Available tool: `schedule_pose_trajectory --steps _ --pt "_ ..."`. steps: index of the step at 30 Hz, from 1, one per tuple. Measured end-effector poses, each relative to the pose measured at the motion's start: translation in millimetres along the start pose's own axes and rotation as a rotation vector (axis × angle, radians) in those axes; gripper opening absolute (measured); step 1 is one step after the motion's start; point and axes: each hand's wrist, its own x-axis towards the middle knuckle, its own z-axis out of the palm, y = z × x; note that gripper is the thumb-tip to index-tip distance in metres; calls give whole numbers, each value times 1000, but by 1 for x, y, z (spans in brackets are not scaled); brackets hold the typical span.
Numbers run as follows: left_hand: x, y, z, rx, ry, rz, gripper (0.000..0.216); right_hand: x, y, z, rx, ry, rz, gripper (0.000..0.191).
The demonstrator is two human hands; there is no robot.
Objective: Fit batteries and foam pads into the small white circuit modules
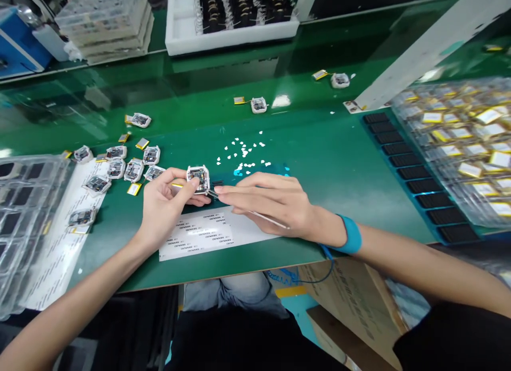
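My left hand (170, 200) grips a small white-framed device with an exposed circuit board (198, 178), thumb on its face and fingers beneath. A yellow-edged battery shows partly between those fingers. In my right hand (275, 203) are slim metal tweezers (267, 220), held like a pen, their tips at the lower right edge of the device. Whether the tips grip anything is too small to see. Under both hands lies a white printed sheet (199, 238). Small white pieces (243, 150) are scattered on the green table just beyond my right hand.
Several similar devices (133, 170) with batteries lie at left, beside a clear compartment tray (16, 222). At right are a row of black pads (419, 172) and a tray of batteries (471, 142). A white foam box (231, 41) stands behind. A blue wrist strap (351, 233) has a coiled cord.
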Motion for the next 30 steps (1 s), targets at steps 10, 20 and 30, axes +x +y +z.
schedule_pose_trajectory --steps 10,20,30 --pt "-9 0 0 31 -20 23 20 3 -6 -2 238 9 146 20" --pt "-19 1 2 83 10 141 8 11 -21 -12 247 -68 276 18" --pt "-14 0 -5 85 -18 78 18 13 -12 -14 376 26 483 19"
